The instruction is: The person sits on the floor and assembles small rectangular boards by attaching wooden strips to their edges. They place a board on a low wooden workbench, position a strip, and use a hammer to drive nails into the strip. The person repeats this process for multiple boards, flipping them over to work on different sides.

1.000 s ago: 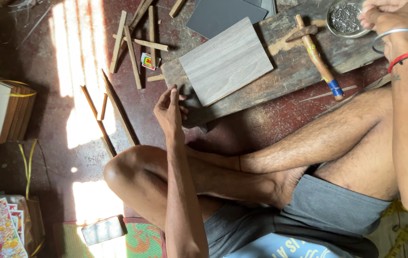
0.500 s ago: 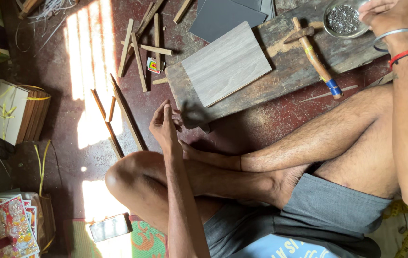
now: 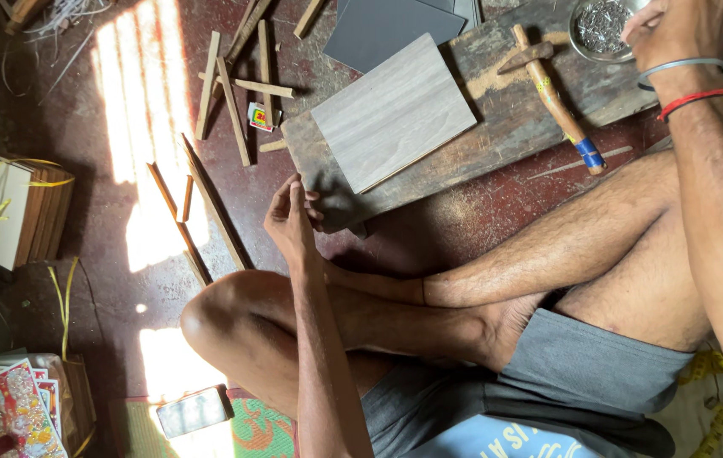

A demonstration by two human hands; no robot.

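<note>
My left hand (image 3: 290,222) hovers by the near end of a worn wooden plank (image 3: 506,127), with its fingers drawn together and nothing visible in them. A pale grey laminate board (image 3: 391,110) lies on the plank. My right hand (image 3: 675,34), with a metal bangle and a red thread on the wrist, reaches over a metal bowl of small nails (image 3: 603,25); its fingertips are hidden. A wooden-handled hammer (image 3: 552,97) with blue tape lies on the plank between the board and the bowl. My crossed bare legs lie below the plank.
Several thin wooden strips (image 3: 230,102) lie scattered on the red floor, with a small matchbox-like box (image 3: 260,116) among them. A dark grey sheet (image 3: 387,25) lies beyond the plank. A tied bundle of boards (image 3: 14,208), printed cards (image 3: 1,407) and a phone (image 3: 194,411) lie nearby.
My left hand has drawn slightly back from the plank's end and its fingers have curled together. My right hand stays at the bowl. The view has shifted a little.
</note>
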